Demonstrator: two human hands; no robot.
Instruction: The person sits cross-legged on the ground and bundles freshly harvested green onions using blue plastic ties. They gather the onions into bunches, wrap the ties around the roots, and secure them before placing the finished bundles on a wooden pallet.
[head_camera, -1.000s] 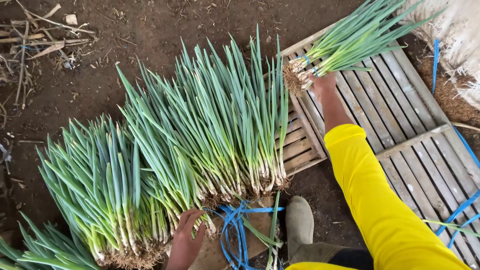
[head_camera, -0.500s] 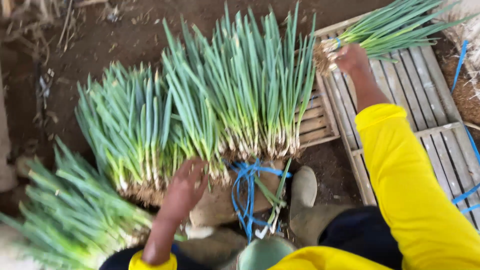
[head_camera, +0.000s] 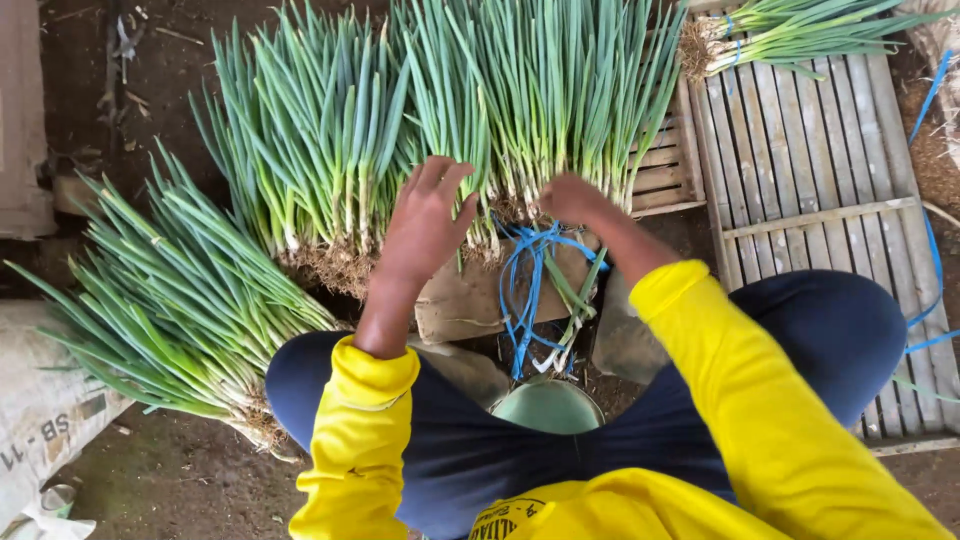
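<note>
With my left hand (head_camera: 425, 225) spread and right hand (head_camera: 572, 197) curled, I gather the spring onions (head_camera: 520, 110); tying with blue string (head_camera: 528, 275) seems next.

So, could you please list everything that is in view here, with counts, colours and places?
spring onion row: one long row, green leaves and white stems, roots toward the person, across the middle
loose spring onion pile: one, green, on the ground at left
tied spring onion bundle: one, green, top right on the pallet
wooden pallet: one, pale grey wood, right side
blue strings: a tangle, blue, below the row in the centre
sack: one, whitish, lower left
dirt floor: dark brown, all around
left hand: open grip, fingers spread over the onion roots
right hand: at the roots of the row, grip unclear
</note>
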